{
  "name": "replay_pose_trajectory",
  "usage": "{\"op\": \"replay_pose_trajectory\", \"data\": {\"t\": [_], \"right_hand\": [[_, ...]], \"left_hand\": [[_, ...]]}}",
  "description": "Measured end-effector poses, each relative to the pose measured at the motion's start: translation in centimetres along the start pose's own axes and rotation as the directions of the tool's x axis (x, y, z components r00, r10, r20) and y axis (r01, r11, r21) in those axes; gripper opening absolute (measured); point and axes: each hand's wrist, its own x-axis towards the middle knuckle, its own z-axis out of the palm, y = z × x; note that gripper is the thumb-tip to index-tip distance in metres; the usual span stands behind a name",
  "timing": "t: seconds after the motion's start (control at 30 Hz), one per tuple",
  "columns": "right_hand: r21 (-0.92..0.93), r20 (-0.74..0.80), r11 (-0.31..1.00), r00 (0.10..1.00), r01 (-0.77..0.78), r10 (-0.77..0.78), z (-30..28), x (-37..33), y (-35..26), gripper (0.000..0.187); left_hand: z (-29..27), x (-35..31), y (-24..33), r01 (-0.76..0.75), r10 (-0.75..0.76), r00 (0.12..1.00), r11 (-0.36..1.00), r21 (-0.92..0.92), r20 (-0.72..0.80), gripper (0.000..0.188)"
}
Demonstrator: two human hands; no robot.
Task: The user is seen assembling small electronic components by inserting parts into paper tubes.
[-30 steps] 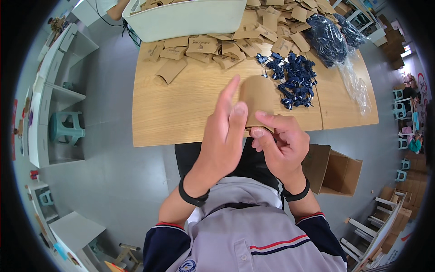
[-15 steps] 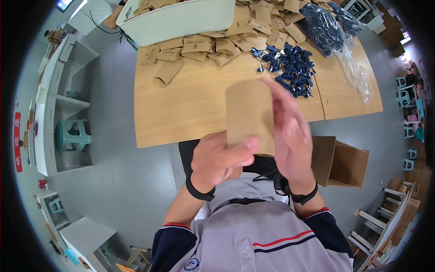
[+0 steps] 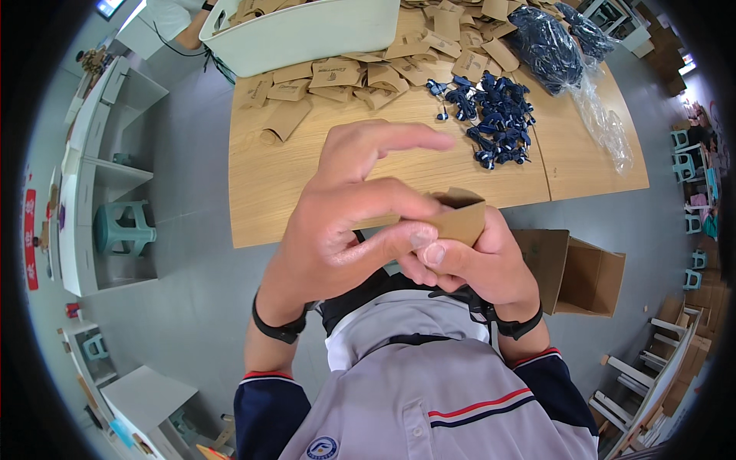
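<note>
A brown kraft-paper pillow box (image 3: 462, 220) is held between my hands just off the table's near edge, its open end tilted up. My right hand (image 3: 491, 264) wraps round it from the right, with the thumb pressed on the near side. My left hand (image 3: 345, 207) has its thumb and a bent finger pinching the box's left edge, while the forefinger stretches out above it. Beyond them on the wooden table (image 3: 307, 184) lies a heap of small dark-blue pieces (image 3: 498, 115) with shiny tips. A similar box (image 3: 287, 120) lies apart at left.
Many flat brown boxes (image 3: 337, 73) spread along the far side, beside a white bin (image 3: 307, 38) full of more. Clear plastic bags of dark pieces (image 3: 546, 50) lie at right. An open carton (image 3: 586, 280) stands on the floor. Another person's arm (image 3: 192, 31) shows at upper left.
The box has come lower and turned so its open end shows. My right hand has closed round it; my left hand has lifted, with its forefinger extended.
</note>
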Motion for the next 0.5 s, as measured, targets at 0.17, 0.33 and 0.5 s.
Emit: {"op": "replay_pose_trajectory", "data": {"t": [0.17,0.33,0.5], "right_hand": [[-0.047,0.013,0.999,1.0,-0.014,0.014,0.2,-0.1,-0.4,0.018],[-0.327,-0.18,0.945,0.983,-0.026,-0.036,0.4,1.0,-0.3,0.021],[-0.857,-0.167,0.499,0.844,0.131,-0.509,0.5,1.7,0.6,0.029]], "left_hand": [[-0.2,-0.5,-0.5,0.04,0.011,0.967,0.98,-0.194,0.256,0.019],[1.5,-0.9,-0.3,0.279,-0.263,0.96,0.925,-0.259,0.096,0.021],[3.3,-1.8,0.2,0.403,-0.444,0.895,0.85,-0.338,-0.05,0.018]]}}
